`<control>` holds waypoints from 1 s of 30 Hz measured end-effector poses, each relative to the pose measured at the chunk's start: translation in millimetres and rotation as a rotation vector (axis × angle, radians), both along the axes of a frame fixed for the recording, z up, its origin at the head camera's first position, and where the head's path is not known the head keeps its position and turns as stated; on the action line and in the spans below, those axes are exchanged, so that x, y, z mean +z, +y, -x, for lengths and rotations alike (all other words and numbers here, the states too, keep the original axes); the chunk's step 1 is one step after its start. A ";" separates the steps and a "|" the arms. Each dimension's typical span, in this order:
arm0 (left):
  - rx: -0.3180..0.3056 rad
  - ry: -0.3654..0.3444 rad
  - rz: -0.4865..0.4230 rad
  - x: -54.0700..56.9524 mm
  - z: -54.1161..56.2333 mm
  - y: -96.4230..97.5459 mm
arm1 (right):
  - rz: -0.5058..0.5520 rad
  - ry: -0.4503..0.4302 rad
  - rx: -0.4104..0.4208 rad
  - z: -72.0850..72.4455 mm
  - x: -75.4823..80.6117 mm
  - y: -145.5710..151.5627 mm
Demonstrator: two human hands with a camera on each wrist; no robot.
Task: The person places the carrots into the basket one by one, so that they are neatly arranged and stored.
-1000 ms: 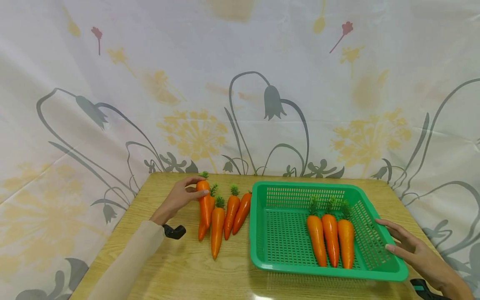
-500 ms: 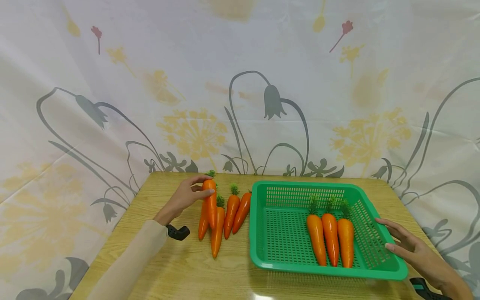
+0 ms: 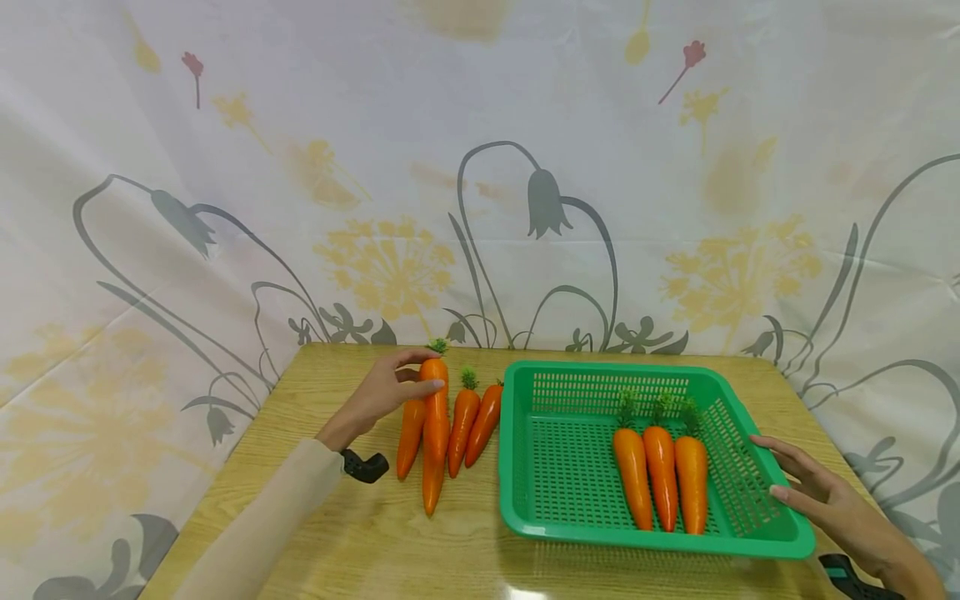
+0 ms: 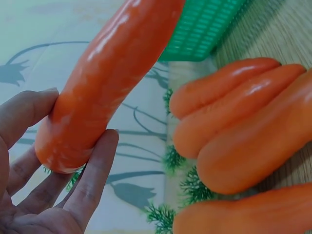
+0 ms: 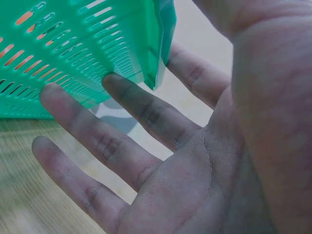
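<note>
With thumb and fingers, my left hand (image 3: pixel 377 388) grips an orange carrot (image 3: pixel 435 392) near its thick leafy end. In the left wrist view this carrot (image 4: pixel 105 85) is raised above the others, its tapered end pointing up and out of frame. Below it in the head view it overlaps another carrot (image 3: pixel 432 492). Several carrots lie side by side there, among them one on the left (image 3: pixel 409 437) and one on the right (image 3: pixel 464 429). My right hand (image 3: pixel 836 500) rests on the right rim of a green basket (image 3: pixel 637 543), its fingers straight and spread along the outer wall.
Inside the basket, three carrots lie in a row, including the middle carrot (image 3: pixel 661 479), toward the right side. The wooden table (image 3: pixel 360 542) ends at the back against a flower-patterned cloth (image 3: pixel 375 167).
My left hand has carried its carrot to the right, over the neighbouring carrots on the table. The right hand and the basket have stayed in place.
</note>
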State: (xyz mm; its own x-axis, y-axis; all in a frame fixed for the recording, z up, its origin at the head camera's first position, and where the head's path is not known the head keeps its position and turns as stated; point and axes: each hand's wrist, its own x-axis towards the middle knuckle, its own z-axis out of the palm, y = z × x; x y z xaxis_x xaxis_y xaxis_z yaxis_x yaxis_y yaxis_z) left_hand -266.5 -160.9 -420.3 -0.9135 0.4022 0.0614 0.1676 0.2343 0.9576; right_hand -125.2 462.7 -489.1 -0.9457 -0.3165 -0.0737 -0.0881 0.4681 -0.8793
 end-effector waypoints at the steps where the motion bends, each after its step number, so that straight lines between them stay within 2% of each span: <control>1: -0.002 0.002 -0.001 0.5 -0.4 1.4 | 0.000 0.001 0.001 0.2 -0.1 0.2; 9: -0.027 0.021 0.011 4.6 -3.4 14.3 | -0.017 -0.006 -0.017 -1.4 2.3 -2.1; 19: -0.074 -0.002 -0.053 7.8 -7.8 31.7 | 0.000 -0.017 -0.020 -2.3 1.3 -2.5; 30: -0.137 0.007 -0.031 9.1 -9.5 50.0 | 0.000 -0.018 -0.024 -1.8 1.7 -2.3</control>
